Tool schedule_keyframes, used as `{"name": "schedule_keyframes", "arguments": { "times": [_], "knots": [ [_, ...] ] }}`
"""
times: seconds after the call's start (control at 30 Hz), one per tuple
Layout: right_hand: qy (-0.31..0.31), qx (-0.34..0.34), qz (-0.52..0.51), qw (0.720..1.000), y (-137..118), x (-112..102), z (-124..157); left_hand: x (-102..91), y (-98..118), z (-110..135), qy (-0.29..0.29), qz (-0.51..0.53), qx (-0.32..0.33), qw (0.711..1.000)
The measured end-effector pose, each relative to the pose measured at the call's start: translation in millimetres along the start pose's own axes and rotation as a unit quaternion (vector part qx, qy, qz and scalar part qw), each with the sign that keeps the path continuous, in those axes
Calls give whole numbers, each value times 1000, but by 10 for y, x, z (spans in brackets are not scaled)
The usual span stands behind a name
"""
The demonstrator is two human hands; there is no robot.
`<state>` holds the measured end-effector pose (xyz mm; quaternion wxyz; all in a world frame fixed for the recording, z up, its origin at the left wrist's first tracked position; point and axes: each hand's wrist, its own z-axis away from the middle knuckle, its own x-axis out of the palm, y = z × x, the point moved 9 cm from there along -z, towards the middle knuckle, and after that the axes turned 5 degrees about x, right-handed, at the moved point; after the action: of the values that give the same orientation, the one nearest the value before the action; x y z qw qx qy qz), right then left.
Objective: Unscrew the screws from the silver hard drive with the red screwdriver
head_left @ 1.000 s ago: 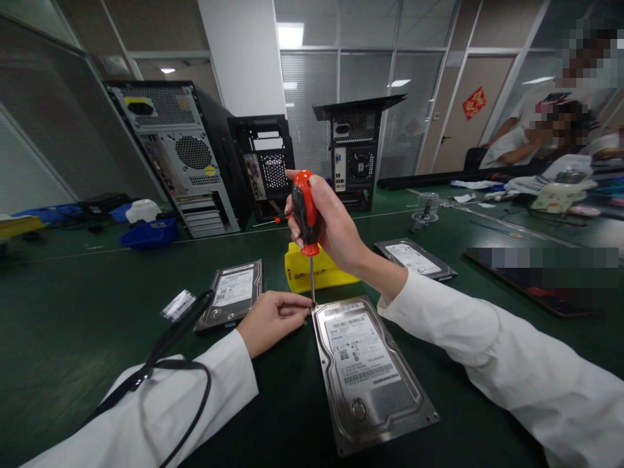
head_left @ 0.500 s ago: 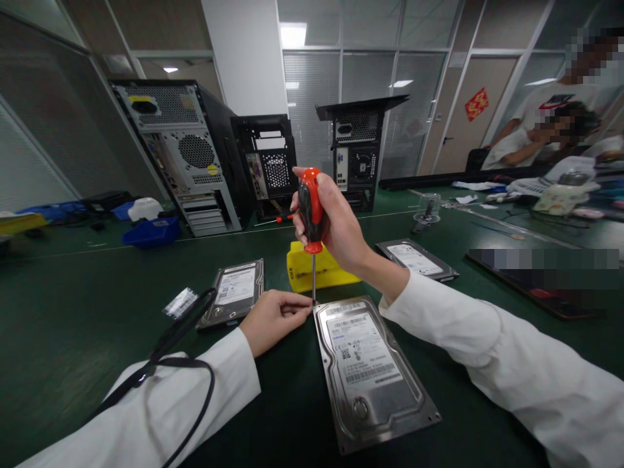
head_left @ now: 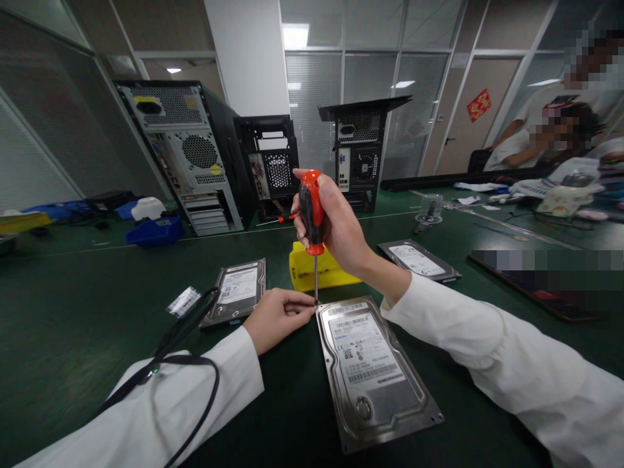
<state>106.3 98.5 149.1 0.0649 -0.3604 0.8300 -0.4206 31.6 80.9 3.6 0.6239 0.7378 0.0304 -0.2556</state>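
My right hand (head_left: 336,224) is wrapped around the red and black handle of a screwdriver (head_left: 311,211), held upright. The shaft points straight down, with its tip at the far left corner of a silver hard drive (head_left: 363,370) lying label up on the table. My left hand (head_left: 280,317) rests beside that corner, its thumb and fingertips pinched together right at the screwdriver's tip. Whatever lies between those fingertips is too small to make out. Directly behind the tip stands a yellow block-shaped thing (head_left: 319,272).
A second hard drive (head_left: 238,289) and a silver packet (head_left: 184,302) lie at left; a third drive (head_left: 416,260) lies at right. Computer cases (head_left: 195,156) line the back, near a blue bin (head_left: 155,232). A black strap (head_left: 195,364) crosses my left sleeve. Another person (head_left: 521,146) is at far right.
The whole view has shifted very slightly. Both hands, the screwdriver and the hard drive keep nearly the same places relative to each other.
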Motion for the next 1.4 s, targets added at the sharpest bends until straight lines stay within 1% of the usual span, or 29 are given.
{"name": "schedule_keyframes", "arguments": {
  "times": [0.27,0.5,0.73,1.07,1.2,1.4],
  "knots": [
    [7,1,9,1000,3,-1,1,18,-60,-2,-10,26,6,1000],
    [24,-20,6,1000,-42,-17,9,32,-79,-12,-19,48,1,999],
    [32,-24,13,999,-29,-42,-4,49,-90,6,-26,63,-6,998],
    [31,-33,26,999,-38,-30,-24,64,-105,-3,-23,53,-22,998],
    [29,-31,29,999,-25,-27,-24,70,-68,-15,-18,39,-10,999],
    [33,-24,34,999,-21,-4,-11,37,-39,-23,10,-2,10,1000]
  ]
}}
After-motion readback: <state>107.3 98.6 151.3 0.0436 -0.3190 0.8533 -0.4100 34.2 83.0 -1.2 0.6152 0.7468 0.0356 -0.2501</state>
